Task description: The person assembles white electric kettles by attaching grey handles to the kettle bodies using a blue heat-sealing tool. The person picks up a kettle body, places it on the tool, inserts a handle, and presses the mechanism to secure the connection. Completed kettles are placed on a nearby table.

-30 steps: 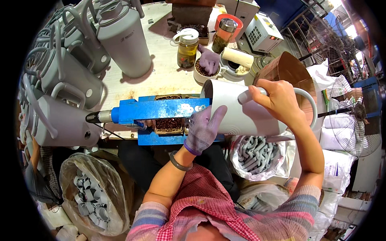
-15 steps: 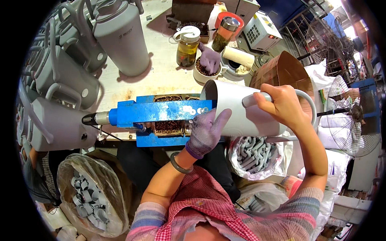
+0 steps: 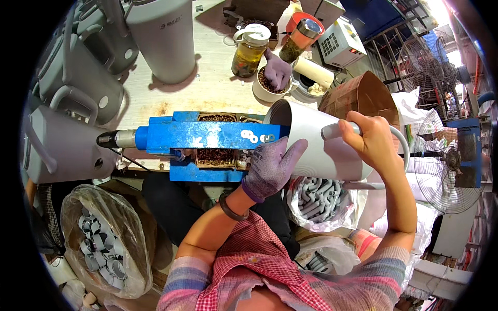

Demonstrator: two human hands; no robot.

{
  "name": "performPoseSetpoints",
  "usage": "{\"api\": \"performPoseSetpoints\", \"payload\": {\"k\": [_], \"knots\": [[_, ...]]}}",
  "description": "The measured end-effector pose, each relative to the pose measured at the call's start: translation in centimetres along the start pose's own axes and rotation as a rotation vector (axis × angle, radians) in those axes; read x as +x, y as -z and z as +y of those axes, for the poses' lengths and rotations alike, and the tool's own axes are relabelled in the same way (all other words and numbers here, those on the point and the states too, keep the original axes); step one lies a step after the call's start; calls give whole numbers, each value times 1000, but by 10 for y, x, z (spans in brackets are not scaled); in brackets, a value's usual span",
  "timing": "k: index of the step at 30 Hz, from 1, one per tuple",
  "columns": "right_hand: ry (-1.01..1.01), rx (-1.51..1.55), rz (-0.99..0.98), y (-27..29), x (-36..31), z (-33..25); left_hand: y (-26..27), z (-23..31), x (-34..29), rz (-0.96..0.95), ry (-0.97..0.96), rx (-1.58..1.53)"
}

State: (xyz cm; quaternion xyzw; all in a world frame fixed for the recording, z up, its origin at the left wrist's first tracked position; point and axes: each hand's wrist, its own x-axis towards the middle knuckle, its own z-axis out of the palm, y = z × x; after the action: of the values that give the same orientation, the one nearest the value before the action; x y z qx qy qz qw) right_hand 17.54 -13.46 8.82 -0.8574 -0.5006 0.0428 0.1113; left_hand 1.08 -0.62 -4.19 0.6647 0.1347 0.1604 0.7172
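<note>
A large pale grey tumbler (image 3: 332, 150) lies on its side, its open mouth around the end of a blue machine arm (image 3: 218, 136). My right hand (image 3: 371, 137), bare, is closed round the grey handle (image 3: 330, 131) against the tumbler's upper side. My left hand (image 3: 272, 168), in a purple glove, is at the mouth rim, its thumb against the outer wall. Some of its fingertips are hidden between the rim and the arm. Several small white washers (image 3: 253, 138) rest on top of the blue arm, beside my left fingers.
Grey tumblers (image 3: 161, 41) crowd the table's left side. Behind the machine are a cup of screws (image 3: 270, 92) with a purple glove on it, and a lidded jar (image 3: 250, 52). Bags of grey handles (image 3: 316, 202) and grey rings (image 3: 101, 249) flank my legs. A fan (image 3: 448, 155) stands right.
The whole view has shifted slightly. The tumbler sits a little further right along the blue arm, and both hands keep nearly the same hold on it.
</note>
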Motion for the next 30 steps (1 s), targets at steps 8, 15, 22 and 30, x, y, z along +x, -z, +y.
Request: {"api": "performPoseSetpoints", "payload": {"k": [8, 15, 22, 30], "knots": [[-25, 62, -6, -2, -3, 2, 0, -9, 0, -23, -65, 10], [18, 70, 6, -8, -5, 6, 1, -4, 0, 7, -49, 136], [-30, 36, 1, -6, -6, 2, -6, -3, 0, 69, -161, -114], [7, -21, 18, -7, -7, -2, -3, -4, -1, 26, -119, -44]]}}
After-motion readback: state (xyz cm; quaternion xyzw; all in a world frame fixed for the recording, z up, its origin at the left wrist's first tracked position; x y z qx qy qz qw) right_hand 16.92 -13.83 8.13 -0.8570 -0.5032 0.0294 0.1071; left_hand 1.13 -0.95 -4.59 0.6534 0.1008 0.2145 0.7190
